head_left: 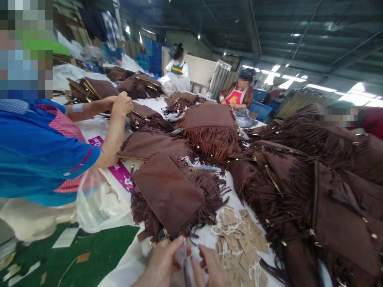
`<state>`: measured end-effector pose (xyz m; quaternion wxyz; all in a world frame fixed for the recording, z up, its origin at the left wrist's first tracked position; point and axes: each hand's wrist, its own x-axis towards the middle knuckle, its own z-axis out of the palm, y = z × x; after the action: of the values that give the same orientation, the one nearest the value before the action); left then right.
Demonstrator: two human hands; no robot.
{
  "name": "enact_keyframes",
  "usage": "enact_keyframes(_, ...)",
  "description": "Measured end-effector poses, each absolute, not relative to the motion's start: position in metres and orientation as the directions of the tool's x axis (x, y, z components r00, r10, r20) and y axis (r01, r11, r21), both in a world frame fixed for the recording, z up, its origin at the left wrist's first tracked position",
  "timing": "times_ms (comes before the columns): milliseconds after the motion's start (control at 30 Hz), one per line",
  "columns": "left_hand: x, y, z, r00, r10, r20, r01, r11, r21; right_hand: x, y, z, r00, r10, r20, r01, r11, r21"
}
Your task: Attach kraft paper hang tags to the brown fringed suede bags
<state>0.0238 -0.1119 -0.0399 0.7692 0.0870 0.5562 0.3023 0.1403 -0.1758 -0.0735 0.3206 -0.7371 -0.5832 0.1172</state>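
Two hands of ours work low in front of us: the left hand [163,259] is pinched on a clear plastic piece [184,263], its long side running away from us between both hands. Our right hand [212,265] is against its other side; we cannot tell whether those fingers grip. Just beyond, slightly left, a brown fringed bag [169,193] lies flat, long axis slanting from far left to near right, its near corner closest to our left hand. Paper tags [239,243] lie beside our right hand. Bare white desk [232,196] shows in a narrow strip between that bag and the right-hand heap of bags [287,187]; on our left, the desk's edge gives onto green floor [103,243].
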Motion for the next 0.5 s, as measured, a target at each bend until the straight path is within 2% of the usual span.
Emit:
enact_keyframes(100,0.025,-0.114,-0.039,0.176,0.581,-0.795,-0.363,0.789,0.496,0.189,-0.163,-0.067,0.33,0.883,0.334,0.882,-0.162,-0.442)
enact_keyframes(200,0.025,-0.115,-0.034,0.171,0.583,-0.794,-0.399,0.778,0.485,0.224,-0.15,-0.065,0.256,0.914,0.316,0.947,-0.172,-0.27)
enact_keyframes(300,0.016,-0.118,-0.032,0.216,0.587,-0.78,-0.349,0.793,0.5,0.239,-0.138,-0.056,0.309,0.922,0.232,0.934,-0.248,-0.259)
enact_keyframes(400,0.0,-0.123,-0.035,0.262,0.602,-0.754,-0.202,0.799,0.567,0.246,-0.121,-0.041,0.367,0.927,0.08,0.901,-0.332,-0.278)
enact_keyframes(500,-0.018,-0.126,-0.037,0.276,0.594,-0.755,0.001,0.786,0.618,0.255,-0.103,-0.031,0.294,0.955,-0.036,0.92,-0.293,-0.261)
